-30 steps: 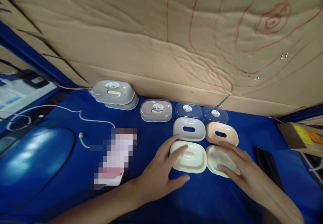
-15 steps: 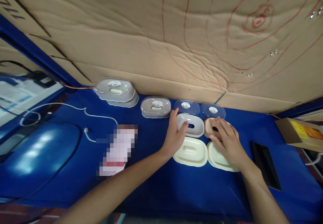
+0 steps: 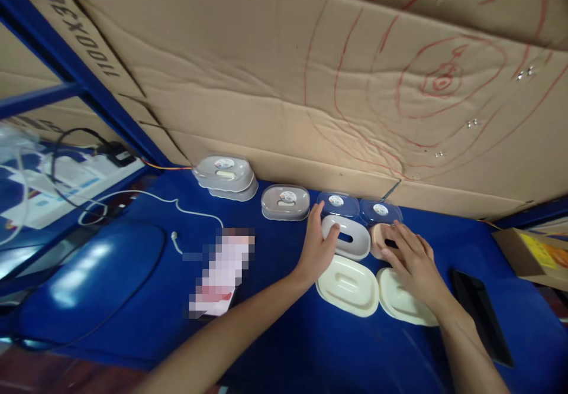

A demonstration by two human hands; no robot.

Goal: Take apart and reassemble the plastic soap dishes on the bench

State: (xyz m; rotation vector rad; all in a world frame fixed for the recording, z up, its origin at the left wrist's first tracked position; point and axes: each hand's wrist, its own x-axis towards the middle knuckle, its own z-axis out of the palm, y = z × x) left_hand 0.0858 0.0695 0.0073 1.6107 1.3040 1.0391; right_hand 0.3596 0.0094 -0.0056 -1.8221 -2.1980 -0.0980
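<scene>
My left hand (image 3: 317, 252) is on the left end of a light grey oval tray (image 3: 355, 249) with a dark slot in its middle. Its thumb reaches over the rim and the fingers lie along the outer side. My right hand (image 3: 412, 264) covers the right part of a peach-coloured oval piece (image 3: 378, 245), also slotted, with fingers on the far side and thumb on the near side. Closer to me lie two cream oval lids (image 3: 348, 287); the right one is partly under my right hand. Behind the trays sit two clear covers with round stickers (image 3: 339, 203).
Grey lidded boxes (image 3: 285, 203) stand along the cardboard wall (image 3: 248, 86), some stacked (image 3: 226, 175). A blurred-out phone-like item (image 3: 222, 273) and a white cable (image 3: 175, 245) lie left. At the right are a black flat device (image 3: 481, 317) and a cardboard box (image 3: 528, 255).
The camera view has shifted, so everything appears lower and a little to the right. Both hands keep their places on the grey tray and the peach-coloured piece.
</scene>
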